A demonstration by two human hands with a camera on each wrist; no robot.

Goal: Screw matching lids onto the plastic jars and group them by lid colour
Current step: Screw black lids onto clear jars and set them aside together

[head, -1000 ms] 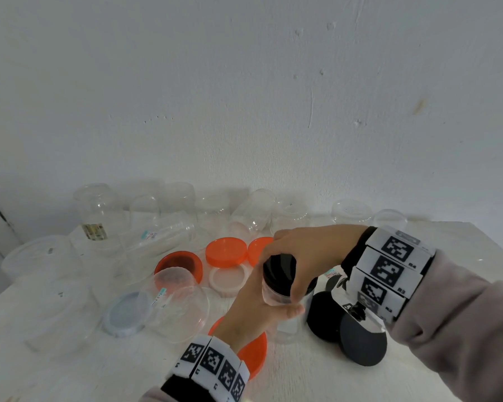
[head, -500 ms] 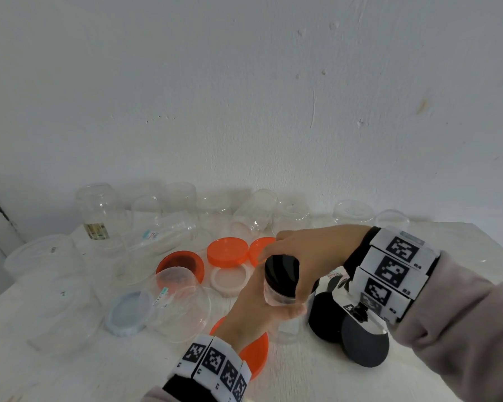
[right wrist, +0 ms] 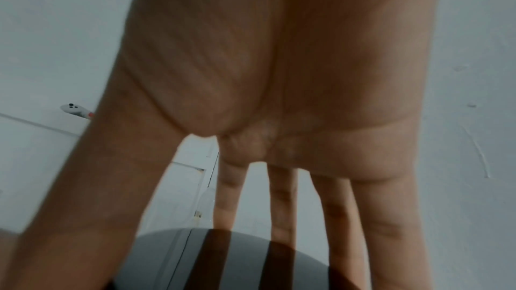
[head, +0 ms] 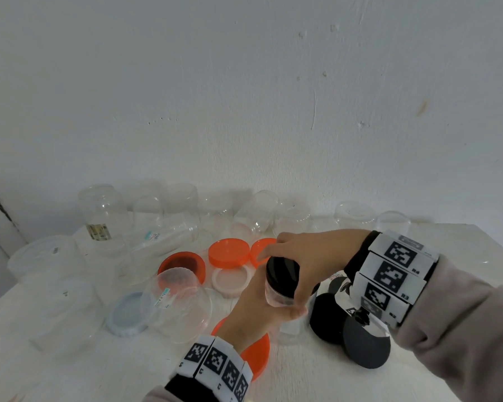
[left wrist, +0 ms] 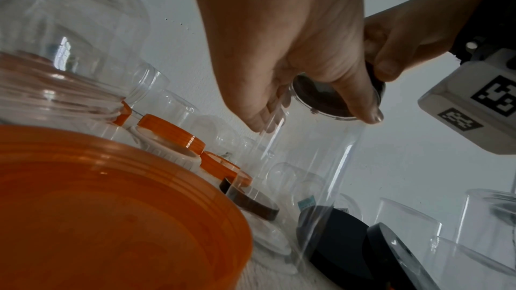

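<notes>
- The left hand (head: 262,310) wraps around the upper body of a small clear plastic jar (head: 279,297), which stands on the white table (head: 70,367) between a large orange lid (head: 256,358) under the wrist and two loose black round lids (head: 346,332).
- The right hand (head: 308,256) reaches over from above, its fingers (right wrist: 282,206) and thumb spread down around the rim of the black screw lid (head: 282,274) sitting on the jar's mouth.
- Judged risk: the lid may catch cross-threaded if it sits tilted when turned; whether it lies level on the neck cannot be told from these views.
- The jar wall looks thin and smooth, so a hard twist could spin it inside the left hand's hold or squeeze the mouth out of round, making the thread bind.
- Crowding is a hazard: the right wrist hangs just above the loose black lids, and a wide turn of the forearm could knock them toward the table edge.
- The empty clear jars (head: 186,210) along the wall look light and could topple if bumped when the closed jar is moved to its group.
</notes>
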